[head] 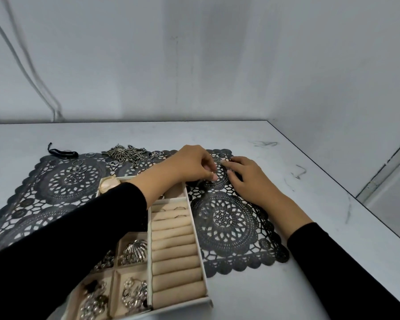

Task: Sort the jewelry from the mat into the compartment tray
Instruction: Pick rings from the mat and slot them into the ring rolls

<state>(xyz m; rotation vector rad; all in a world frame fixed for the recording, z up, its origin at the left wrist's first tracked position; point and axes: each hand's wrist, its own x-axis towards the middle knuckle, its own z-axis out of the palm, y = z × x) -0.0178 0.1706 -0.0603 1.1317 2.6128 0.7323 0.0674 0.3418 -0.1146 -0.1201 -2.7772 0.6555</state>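
Observation:
A black lace mat (229, 229) covers the white table. On it stands a beige compartment tray (195, 227) with padded ring rolls and small cells that hold silver pieces. My left hand (192, 165) reaches across the tray to the mat's far right corner, fingertips pinched on a small ring (214, 176). My right hand (247, 179) lies flat on the mat beside it, fingers spread and touching the lace near another small piece (216, 158). A heap of silver chains (127, 153) and several loose rings (77, 166) lie at the mat's far edge.
A black cord bracelet (60, 153) lies past the mat's far left corner. A gold watch (109, 183) sits at the tray's far left end. The table's right edge (346, 192) runs diagonally, with a wall behind the table.

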